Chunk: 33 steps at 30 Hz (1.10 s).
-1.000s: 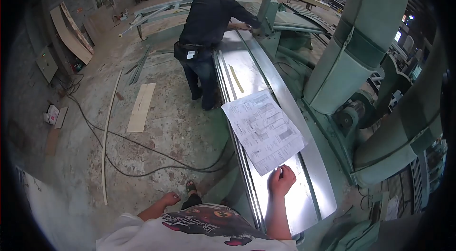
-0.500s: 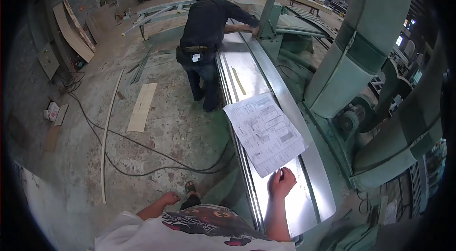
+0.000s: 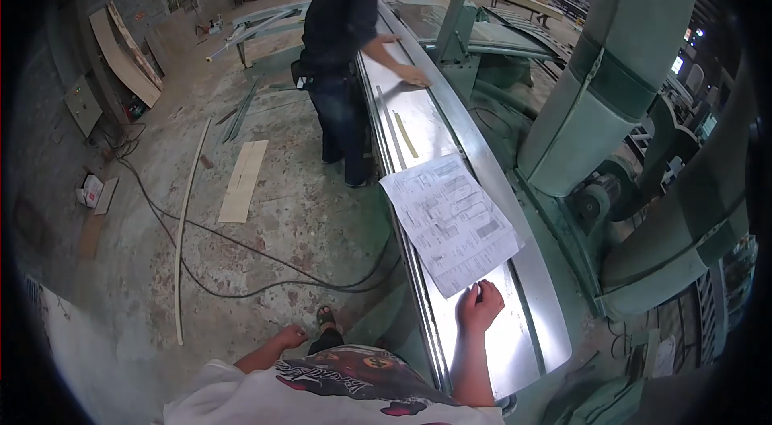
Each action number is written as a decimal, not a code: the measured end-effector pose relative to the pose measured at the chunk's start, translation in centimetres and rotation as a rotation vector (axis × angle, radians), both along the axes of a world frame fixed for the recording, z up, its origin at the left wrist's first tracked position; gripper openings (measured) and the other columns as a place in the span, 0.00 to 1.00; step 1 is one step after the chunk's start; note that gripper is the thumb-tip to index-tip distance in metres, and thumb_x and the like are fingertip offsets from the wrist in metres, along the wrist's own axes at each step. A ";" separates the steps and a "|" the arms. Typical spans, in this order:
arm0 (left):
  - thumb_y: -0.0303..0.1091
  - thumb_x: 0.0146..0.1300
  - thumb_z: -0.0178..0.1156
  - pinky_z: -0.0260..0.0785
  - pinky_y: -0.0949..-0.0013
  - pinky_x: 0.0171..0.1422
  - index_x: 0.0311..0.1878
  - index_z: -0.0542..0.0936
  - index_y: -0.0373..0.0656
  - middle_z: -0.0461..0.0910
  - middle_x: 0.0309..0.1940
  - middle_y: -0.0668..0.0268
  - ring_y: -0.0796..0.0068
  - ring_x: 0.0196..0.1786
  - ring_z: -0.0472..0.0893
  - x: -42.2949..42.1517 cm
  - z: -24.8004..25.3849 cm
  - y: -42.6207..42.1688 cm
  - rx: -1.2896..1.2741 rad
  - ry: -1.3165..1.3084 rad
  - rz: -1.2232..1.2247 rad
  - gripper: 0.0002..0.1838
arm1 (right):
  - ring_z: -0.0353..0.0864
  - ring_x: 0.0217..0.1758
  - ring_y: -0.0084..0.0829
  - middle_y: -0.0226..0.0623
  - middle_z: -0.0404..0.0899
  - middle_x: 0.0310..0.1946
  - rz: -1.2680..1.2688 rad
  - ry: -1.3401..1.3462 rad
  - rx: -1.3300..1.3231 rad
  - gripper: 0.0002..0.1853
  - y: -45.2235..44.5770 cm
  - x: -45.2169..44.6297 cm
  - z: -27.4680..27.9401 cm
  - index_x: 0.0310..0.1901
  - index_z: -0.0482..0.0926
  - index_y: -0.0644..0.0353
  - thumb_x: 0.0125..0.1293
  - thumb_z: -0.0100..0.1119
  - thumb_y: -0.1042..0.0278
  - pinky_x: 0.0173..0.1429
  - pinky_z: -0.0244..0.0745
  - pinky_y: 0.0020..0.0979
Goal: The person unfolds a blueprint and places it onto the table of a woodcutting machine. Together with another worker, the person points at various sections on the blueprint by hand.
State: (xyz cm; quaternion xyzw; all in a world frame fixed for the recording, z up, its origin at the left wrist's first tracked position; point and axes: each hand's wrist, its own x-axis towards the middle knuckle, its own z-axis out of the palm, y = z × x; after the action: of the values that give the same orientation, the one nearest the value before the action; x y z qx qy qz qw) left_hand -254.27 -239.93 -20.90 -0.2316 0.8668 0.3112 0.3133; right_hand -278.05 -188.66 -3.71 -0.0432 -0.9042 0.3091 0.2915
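My right hand rests on the shiny metal table, just below the lower edge of a printed drawing sheet. Its fingers are curled, and a small dark thing shows between them, too small to name. Away from the table, my left hand hangs in front of my body with its fingers curled in and nothing visible in them. The sheet lies flat, covered with line drawings and text. Beyond it on the metal lies a thin yellowish strip.
A co-worker in dark clothes stands at the table's far left side, one hand over the metal. Large grey-green ducts rise at the right. A black cable, a long thin strip and a pale board lie on the floor.
The co-worker has straightened from bending over the far end and drawn an arm back toward me across the table. My hands and the sheet stay nearly in place.
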 end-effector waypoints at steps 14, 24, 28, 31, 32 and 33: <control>0.61 0.66 0.71 0.82 0.49 0.66 0.57 0.92 0.48 0.90 0.55 0.48 0.45 0.59 0.89 -0.1 0.0 -0.1 0.026 -0.034 0.042 0.28 | 0.83 0.63 0.44 0.41 0.89 0.55 0.002 -0.019 -0.002 0.12 0.3 0.0 0.3 0.49 0.88 0.61 0.69 0.68 0.66 0.76 0.65 0.47; 0.61 0.65 0.72 0.82 0.50 0.64 0.55 0.92 0.47 0.91 0.54 0.47 0.47 0.58 0.90 -1.3 0.8 -0.6 0.018 -0.012 0.014 0.29 | 0.83 0.63 0.45 0.41 0.88 0.55 -0.015 -0.016 0.003 0.10 0.0 0.1 1.2 0.48 0.88 0.60 0.69 0.67 0.67 0.75 0.65 0.48; 0.61 0.64 0.73 0.83 0.51 0.63 0.54 0.93 0.46 0.92 0.51 0.48 0.48 0.56 0.91 -2.0 1.6 -1.0 0.026 -0.018 0.013 0.28 | 0.83 0.64 0.45 0.41 0.89 0.55 -0.013 -0.061 0.006 0.11 -0.1 0.4 2.4 0.49 0.88 0.60 0.70 0.67 0.67 0.76 0.66 0.47; 0.60 0.63 0.74 0.83 0.52 0.62 0.52 0.93 0.46 0.92 0.49 0.49 0.48 0.54 0.91 -2.5 2.1 -1.4 0.049 -0.048 0.022 0.27 | 0.83 0.64 0.45 0.41 0.88 0.55 -0.017 -0.057 0.021 0.10 0.0 0.4 2.7 0.49 0.88 0.60 0.69 0.67 0.67 0.76 0.66 0.47; 0.60 0.63 0.74 0.83 0.53 0.62 0.52 0.93 0.46 0.92 0.48 0.49 0.48 0.54 0.91 -2.4 2.1 -1.6 0.054 -0.028 0.026 0.27 | 0.83 0.62 0.46 0.41 0.88 0.54 -0.016 -0.025 0.040 0.10 0.0 0.5 2.9 0.48 0.87 0.60 0.68 0.68 0.69 0.74 0.67 0.48; 0.59 0.63 0.74 0.83 0.53 0.62 0.51 0.93 0.45 0.92 0.48 0.49 0.49 0.53 0.91 -2.5 2.1 -1.9 0.059 -0.009 0.028 0.27 | 0.83 0.62 0.46 0.41 0.88 0.54 -0.017 -0.029 0.041 0.10 -0.1 0.4 3.0 0.48 0.87 0.60 0.68 0.68 0.69 0.74 0.67 0.48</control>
State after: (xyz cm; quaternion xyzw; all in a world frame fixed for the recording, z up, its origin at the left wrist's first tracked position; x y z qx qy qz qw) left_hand -256.76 -241.82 -18.81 -0.2357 0.8526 0.3398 0.3195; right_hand -277.60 -188.78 -0.68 -0.0496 -0.9141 0.2874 0.2818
